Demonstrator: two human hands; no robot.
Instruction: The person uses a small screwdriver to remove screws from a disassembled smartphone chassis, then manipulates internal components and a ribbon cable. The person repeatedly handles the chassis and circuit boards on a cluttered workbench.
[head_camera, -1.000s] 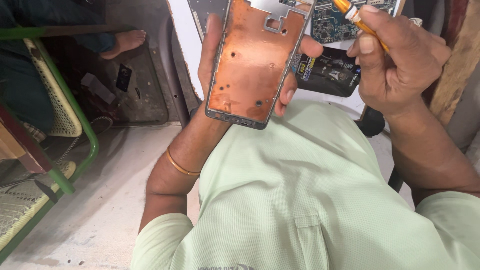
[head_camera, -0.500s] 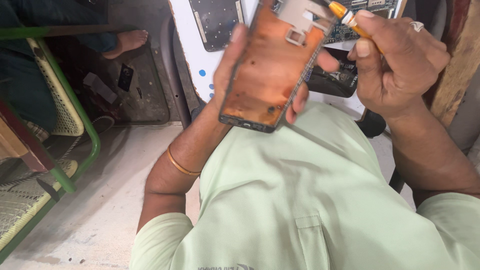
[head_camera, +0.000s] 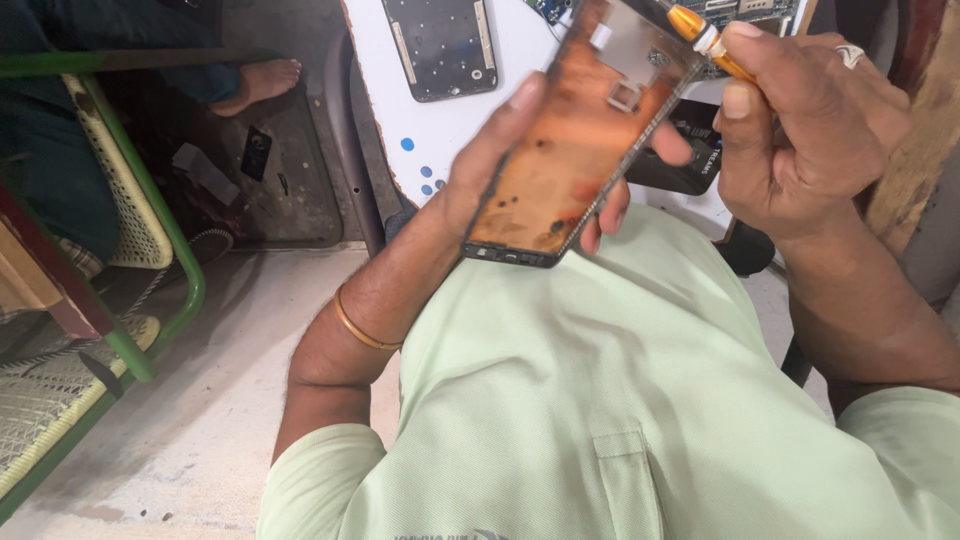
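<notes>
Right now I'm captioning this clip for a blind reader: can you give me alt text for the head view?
A person's left hand holds a stripped phone frame with a copper-coloured back, tilted, while the right hand holds an orange-handled screwdriver at its top edge. Behind them, on a white worktable, lies another dark phone frame; a green chair stands at left.

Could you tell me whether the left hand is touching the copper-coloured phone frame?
Touching: the head view shows the left hand gripping the phone frame, fingers wrapped around both edges.

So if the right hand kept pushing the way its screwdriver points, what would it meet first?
Most likely the phone frame held in the left hand: the right hand's orange screwdriver aims up-left at its top corner, though depth is unclear.
</notes>
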